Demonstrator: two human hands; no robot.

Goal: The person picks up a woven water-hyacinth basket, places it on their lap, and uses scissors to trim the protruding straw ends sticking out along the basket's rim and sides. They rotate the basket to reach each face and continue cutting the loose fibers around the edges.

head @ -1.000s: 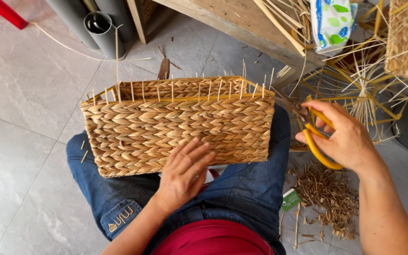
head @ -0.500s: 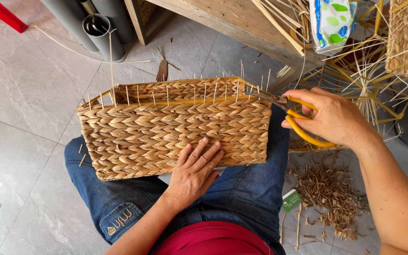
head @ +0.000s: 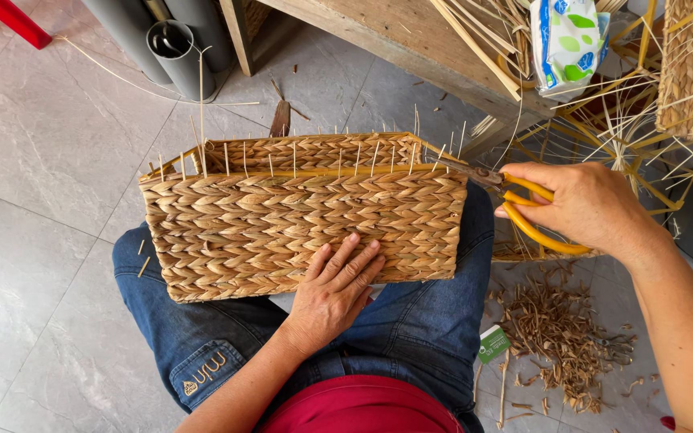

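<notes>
Woven basket (head: 298, 216) lies on its side across your lap, rim facing away, stiff fibre ends (head: 294, 156) standing up all along the yellow rim frame. Your left hand (head: 334, 293) lies flat and open on the near woven wall, fingers spread, pressing the basket steady against your jeans (head: 411, 337). Your right hand (head: 587, 204) is closed around the yellow handles of the scissors (head: 515, 200); the blades reach the basket's right rim corner, apparently at the base of a protruding end. Whether the blades are parted or closed cannot be read here.

Step judged: trimming stray ends at the rim, working from the right corner. A heap of clippings (head: 559, 329) lies on the tiled floor (head: 50, 160) by your right knee.

Next cut calls for blades close to the weave without nicking the braid, and the left hand holding the basket steady.
</notes>
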